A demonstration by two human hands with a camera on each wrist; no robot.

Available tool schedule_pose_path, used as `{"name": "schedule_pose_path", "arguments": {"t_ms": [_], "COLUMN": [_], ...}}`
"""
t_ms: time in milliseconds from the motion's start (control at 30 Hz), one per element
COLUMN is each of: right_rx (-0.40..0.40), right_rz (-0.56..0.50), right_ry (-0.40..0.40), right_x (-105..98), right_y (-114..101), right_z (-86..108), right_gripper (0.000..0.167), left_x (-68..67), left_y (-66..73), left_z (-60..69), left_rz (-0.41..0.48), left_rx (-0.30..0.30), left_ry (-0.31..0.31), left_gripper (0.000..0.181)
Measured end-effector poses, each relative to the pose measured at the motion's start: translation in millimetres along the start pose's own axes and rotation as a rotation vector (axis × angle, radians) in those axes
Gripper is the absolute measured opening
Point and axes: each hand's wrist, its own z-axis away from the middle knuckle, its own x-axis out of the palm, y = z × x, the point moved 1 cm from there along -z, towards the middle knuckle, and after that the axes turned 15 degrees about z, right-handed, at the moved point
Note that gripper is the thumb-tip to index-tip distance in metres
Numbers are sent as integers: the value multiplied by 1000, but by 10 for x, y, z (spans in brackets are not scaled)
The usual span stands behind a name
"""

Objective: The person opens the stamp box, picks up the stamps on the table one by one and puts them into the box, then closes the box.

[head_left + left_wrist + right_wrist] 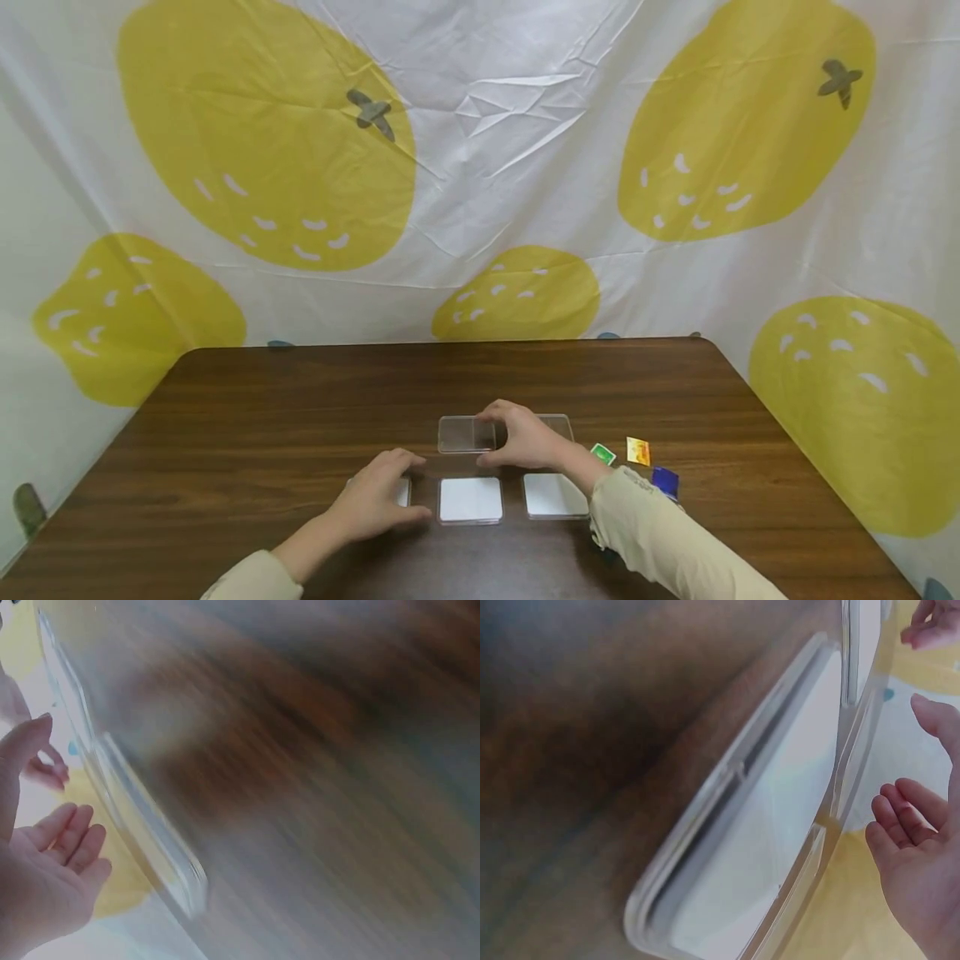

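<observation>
Three flat clear cases with white inside stand in a row: the left case (403,493) partly behind my left hand (378,500), the middle case (470,500), and the right case (555,496) beside my right sleeve. My left hand hovers at the left case, thumb and fingers spread apart, holding nothing. Behind the row lie a clear plastic lid (457,435) and another clear piece (558,425), partly covered by my right hand (525,437). That hand reaches over the lid's right end, thumb and fingers apart. In the right wrist view its fingers bend loosely around nothing.
Right of the cases lie a small green packet (602,453), an orange packet (638,451) and a blue packet (665,481), the last partly behind my right sleeve (660,533). A lemon-print curtain (517,167) hangs behind the brown wooden table (300,408).
</observation>
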Motion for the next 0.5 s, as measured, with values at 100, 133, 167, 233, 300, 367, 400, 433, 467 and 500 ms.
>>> {"name": "schedule_pose_path", "arguments": {"t_ms": [100,133,167,233,300,367,400,433,467,500], "right_rx": [-29,-43,-56,-77,-88,-99,-102,-107,-113,-119], "right_rz": [9,17,27,52,59,56,44,37,29,29], "right_ry": [8,11,14,21,19,18,18,18,19,20], "right_x": [-2,-1,-1,8,18,33,39,45,53,64], "right_y": [-43,-61,-81,-118,-159,-198,-219,-241,-263,-286], "right_z": [43,55,65,80,92,104,111,117,124,129], "right_gripper": [60,60,60,61,61,61,61,61,60,60], "left_x": [-99,-132,-166,-235,-312,-388,-427,-463,-496,-525], "left_y": [-63,-89,-118,-178,-232,-279,-300,-319,-338,-357], "left_z": [93,133,179,272,363,444,479,510,538,563], "left_rz": [30,35,40,38,40,51,56,65,73,77], "left_rx": [15,23,28,22,0,-41,-63,-85,-103,-118], "left_ry": [17,25,32,53,61,62,61,60,57,57], "left_gripper": [59,59,60,62,65,67,68,69,70,71]}}
